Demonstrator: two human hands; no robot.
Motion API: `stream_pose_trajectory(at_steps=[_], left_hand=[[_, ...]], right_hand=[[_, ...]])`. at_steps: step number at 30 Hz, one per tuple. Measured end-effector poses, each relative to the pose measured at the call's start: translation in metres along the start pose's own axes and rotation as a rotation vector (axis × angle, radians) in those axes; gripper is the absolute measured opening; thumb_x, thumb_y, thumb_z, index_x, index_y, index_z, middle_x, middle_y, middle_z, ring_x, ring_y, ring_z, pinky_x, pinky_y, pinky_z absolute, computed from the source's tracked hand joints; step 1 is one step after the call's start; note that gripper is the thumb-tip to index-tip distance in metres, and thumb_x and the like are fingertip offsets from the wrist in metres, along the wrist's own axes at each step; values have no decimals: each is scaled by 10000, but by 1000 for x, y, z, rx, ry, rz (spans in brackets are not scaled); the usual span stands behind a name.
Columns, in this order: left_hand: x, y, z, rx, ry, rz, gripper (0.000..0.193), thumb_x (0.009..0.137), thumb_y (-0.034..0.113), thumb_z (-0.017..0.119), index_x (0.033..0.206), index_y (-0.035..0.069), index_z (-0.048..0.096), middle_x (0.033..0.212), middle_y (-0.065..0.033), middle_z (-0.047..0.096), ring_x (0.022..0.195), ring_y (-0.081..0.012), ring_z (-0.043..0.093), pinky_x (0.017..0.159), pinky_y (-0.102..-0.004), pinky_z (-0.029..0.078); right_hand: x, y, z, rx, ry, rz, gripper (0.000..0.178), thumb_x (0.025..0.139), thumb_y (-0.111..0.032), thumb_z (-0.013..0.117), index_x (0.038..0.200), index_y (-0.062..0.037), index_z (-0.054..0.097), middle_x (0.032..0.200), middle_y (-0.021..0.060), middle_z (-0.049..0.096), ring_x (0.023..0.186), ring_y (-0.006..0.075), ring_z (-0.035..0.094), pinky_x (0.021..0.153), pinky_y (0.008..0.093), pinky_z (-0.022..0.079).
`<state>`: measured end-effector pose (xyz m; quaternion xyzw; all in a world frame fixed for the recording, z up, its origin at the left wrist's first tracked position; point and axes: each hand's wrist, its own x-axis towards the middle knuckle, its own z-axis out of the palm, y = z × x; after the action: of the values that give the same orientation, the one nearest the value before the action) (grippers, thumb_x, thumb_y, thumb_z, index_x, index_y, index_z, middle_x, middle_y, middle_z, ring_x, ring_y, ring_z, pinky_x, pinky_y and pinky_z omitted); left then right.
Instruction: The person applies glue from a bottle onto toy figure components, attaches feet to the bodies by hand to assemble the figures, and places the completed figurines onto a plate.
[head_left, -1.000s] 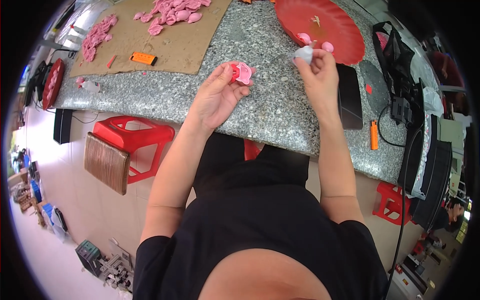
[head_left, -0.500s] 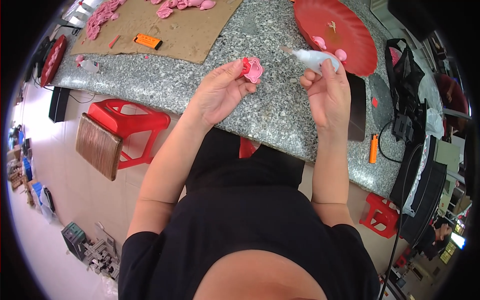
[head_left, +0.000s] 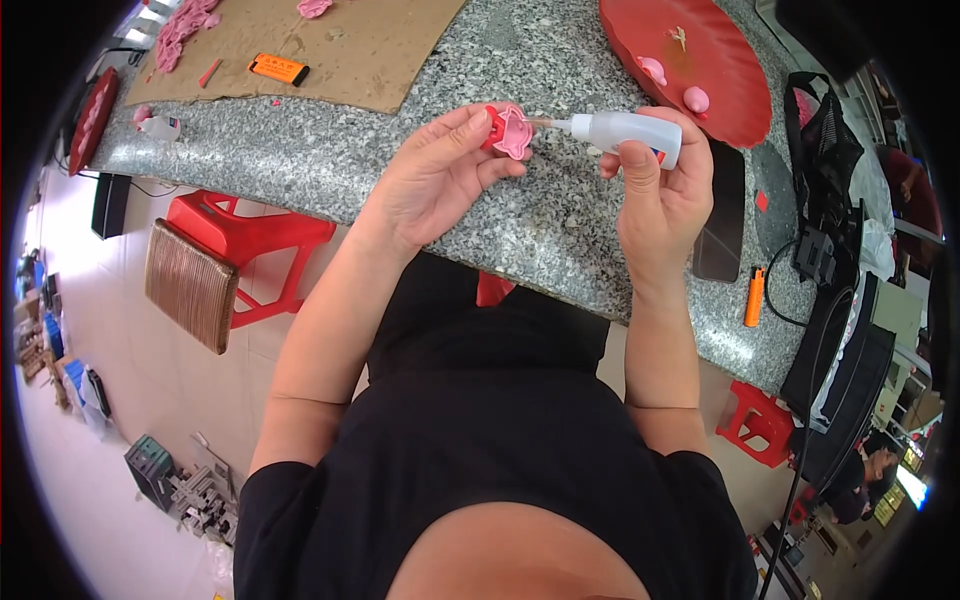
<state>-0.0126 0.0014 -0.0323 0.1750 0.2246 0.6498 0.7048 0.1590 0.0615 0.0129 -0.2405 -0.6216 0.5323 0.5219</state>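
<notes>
Between the thumb and fingers of my left hand (head_left: 440,165) is a small pink hollow piece (head_left: 515,133) with a red part at its left side. Its open face is turned toward my right hand (head_left: 665,195). That hand is wrapped round a white squeeze bottle (head_left: 630,137), held nearly level. The bottle's thin nozzle points left, and its tip is at the rim of the pink piece; whether it touches cannot be made out. Both hands are above the front part of the speckled stone table (head_left: 560,230).
A red scalloped tray (head_left: 730,90) with small pink pieces lies at the far right. A dark flat slab (head_left: 722,225) and an orange lighter (head_left: 753,297) are nearer. Cardboard (head_left: 350,60) bears pink pieces and an orange-black tool (head_left: 279,69). A red stool (head_left: 250,240) stands left.
My right hand has turned the bottle level and brought its nozzle left to the pink piece. My left hand keeps its hold, nearly still. The view has shifted slightly.
</notes>
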Motion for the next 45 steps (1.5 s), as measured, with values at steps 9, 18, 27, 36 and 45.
stream_pose_trajectory(at_steps=[9,18,27,36,45], left_hand=[[-1,1,0,7,-1,-1,327,889,190,445,1085,-72,454,1042,-175,537,879,-222,570,771,-301,493],[-2,2,5,-2,32,-13,242,862,168,504,996,-32,522,929,-111,575,829,-188,571,768,-320,491],[-1,2,4,-9,10,-20,247,866,163,494,1021,-28,521,955,-118,577,852,-183,568,781,-320,486],[-2,1,3,-7,20,-20,282,876,177,474,1049,-46,494,974,-142,572,871,-207,575,780,-307,494],[-2,2,4,-15,39,-33,236,865,153,493,1009,-33,516,974,-135,576,852,-194,575,789,-328,488]], right_hand=[[0,1,-1,-125,-31,-35,274,822,-124,577,1008,34,452,841,96,549,643,117,532,574,224,459],[-1,2,-2,-269,-48,-105,275,826,-135,575,1009,32,454,836,83,548,651,98,530,587,205,453],[0,0,-1,-455,-21,-208,290,725,-151,678,929,-12,525,796,64,541,660,144,505,545,232,411],[0,-3,0,-568,-66,-324,338,684,-155,703,926,-19,510,803,73,565,670,190,512,556,263,420],[1,-5,2,-608,-88,-410,352,668,-142,711,928,-18,509,800,71,570,678,202,520,554,270,426]])
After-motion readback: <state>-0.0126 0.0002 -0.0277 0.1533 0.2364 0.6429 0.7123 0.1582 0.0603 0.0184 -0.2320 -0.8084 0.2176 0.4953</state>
